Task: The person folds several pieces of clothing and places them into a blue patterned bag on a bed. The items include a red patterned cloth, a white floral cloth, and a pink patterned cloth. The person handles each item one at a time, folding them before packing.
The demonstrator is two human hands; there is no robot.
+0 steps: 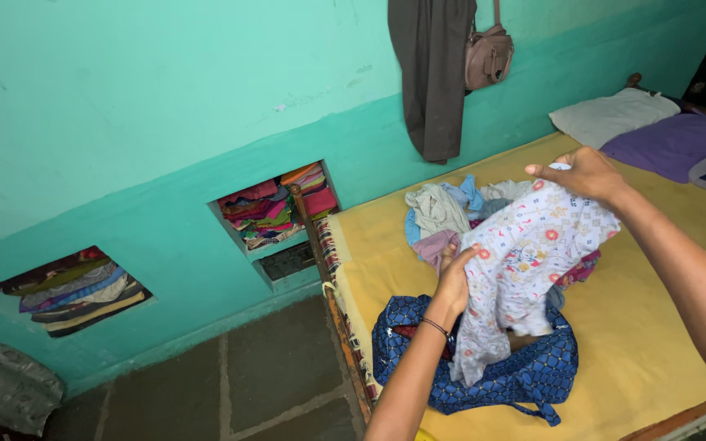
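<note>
- Blue patterned bag (525,371) is lying open at the bed's (655,327) near edge.
- Left hand (453,278) and right hand (583,173) are each closing a grip on the floral garment (525,261), lifting it above the bag.

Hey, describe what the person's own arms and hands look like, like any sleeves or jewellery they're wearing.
Both forearms are bare, with no sleeves in view. The left hand has a thin dark bracelet around its wrist. The right hand shows no ring, watch or bangle, and no gloves are worn.
</note>
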